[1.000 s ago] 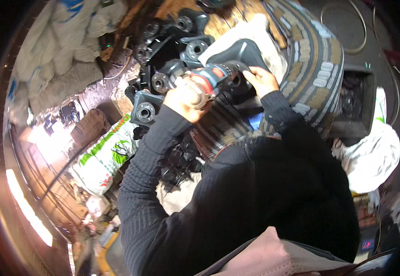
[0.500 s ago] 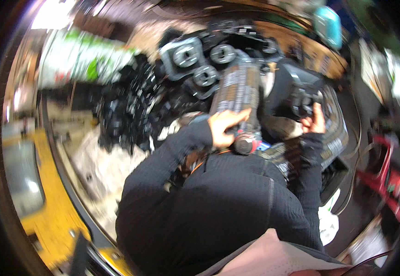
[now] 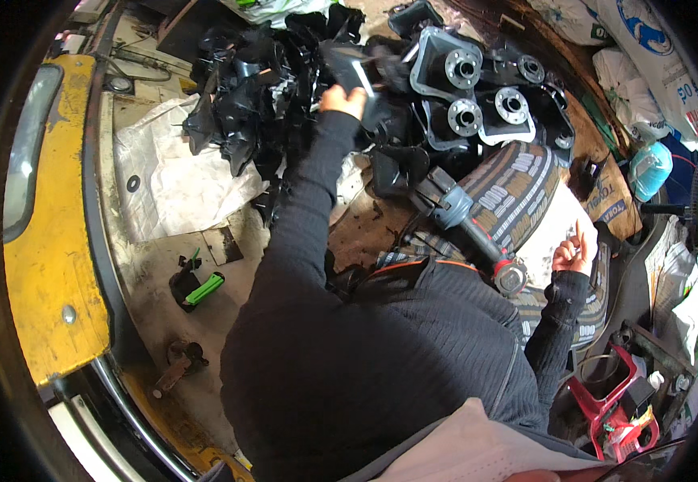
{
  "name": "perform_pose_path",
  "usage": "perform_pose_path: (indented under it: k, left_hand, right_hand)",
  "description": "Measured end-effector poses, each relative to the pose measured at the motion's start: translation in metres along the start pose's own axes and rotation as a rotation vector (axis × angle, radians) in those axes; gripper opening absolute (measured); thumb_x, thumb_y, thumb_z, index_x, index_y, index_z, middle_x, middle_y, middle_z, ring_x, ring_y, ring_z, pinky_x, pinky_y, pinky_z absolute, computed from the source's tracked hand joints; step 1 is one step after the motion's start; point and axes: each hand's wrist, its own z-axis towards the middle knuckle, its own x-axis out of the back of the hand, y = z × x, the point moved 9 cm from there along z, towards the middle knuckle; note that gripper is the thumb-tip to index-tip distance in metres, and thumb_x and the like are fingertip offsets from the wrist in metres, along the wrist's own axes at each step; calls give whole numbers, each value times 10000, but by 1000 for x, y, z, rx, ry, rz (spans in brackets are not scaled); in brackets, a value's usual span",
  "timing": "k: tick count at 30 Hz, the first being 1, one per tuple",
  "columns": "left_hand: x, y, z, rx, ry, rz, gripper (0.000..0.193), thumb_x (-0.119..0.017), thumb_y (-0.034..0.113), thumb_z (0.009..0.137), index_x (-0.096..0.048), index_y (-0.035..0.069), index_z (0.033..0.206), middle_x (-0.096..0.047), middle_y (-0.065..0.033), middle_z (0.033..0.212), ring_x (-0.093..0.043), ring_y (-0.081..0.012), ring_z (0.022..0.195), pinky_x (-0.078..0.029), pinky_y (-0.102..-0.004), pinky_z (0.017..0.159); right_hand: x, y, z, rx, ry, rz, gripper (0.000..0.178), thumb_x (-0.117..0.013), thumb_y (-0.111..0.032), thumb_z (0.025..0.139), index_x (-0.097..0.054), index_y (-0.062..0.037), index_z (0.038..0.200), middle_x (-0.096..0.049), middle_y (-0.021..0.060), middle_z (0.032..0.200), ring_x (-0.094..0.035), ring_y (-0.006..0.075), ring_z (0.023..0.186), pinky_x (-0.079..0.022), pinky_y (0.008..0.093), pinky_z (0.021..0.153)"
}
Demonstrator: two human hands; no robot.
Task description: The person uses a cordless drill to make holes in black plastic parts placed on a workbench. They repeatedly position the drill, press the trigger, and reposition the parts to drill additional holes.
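Looking down in the head view: white woven sacks (image 3: 646, 48) w/ blue print sit top right, a white sack w/ green print (image 3: 281, 8) at the top edge, a light-blue plastic bottle (image 3: 649, 170) right of the patterned mat (image 3: 518, 193). A crumpled white sheet (image 3: 172, 181) lies on the floor at left, next to the yellow metal frame (image 3: 44, 265). A small green-and-black tool (image 3: 196, 287) rests on the floor below the sheet.

Left hand (image 3: 342, 100) is stretched far fwd, arm nearly straight, fingers wrapped round a dark flat part (image 3: 349, 68) held above the heap of black plastic parts (image 3: 261, 96). Grey-rimmed round mounts (image 3: 461, 88) lie just right of it.

Right hand (image 3: 574, 253) is raised by the mat's edge, elbow bent, fingers loosely spread, index pointing up, holding nothing. A cordless power tool (image 3: 469, 233) w/ red-trimmed head lies diagonally across the lap, btwn the two arms, near the right hand but not touching it.
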Motion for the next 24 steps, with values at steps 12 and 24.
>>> perform_pose_path:
  k: [12, 24]
  left_hand:
    - [-146, -166, 18, 547, -420, -182, 704, -577, 489, 838, -396, 71, 1375, -600, -154, 1164, -639, -249, 875, -560, -396, 624]
    - [4, -475, -40, 571, -619, 909, 713, -657, 457, 718, -490, 94, 1309, -521, -164, 1304, -497, -290, 1216, -380, -368, 1028]
  right_hand:
    - [137, -27, -28, -181, -318, 208, 500, -477, 101, 857, -417, -9, 1341, -487, 176, 1325, -524, 248, 1180, -531, 309, 900]
    - [136, -40, -11, -199, -128, 106, 385, -434, -70, 960, -438, -43, 1344, -559, 78, 1258, -606, 161, 963, -545, 280, 726]
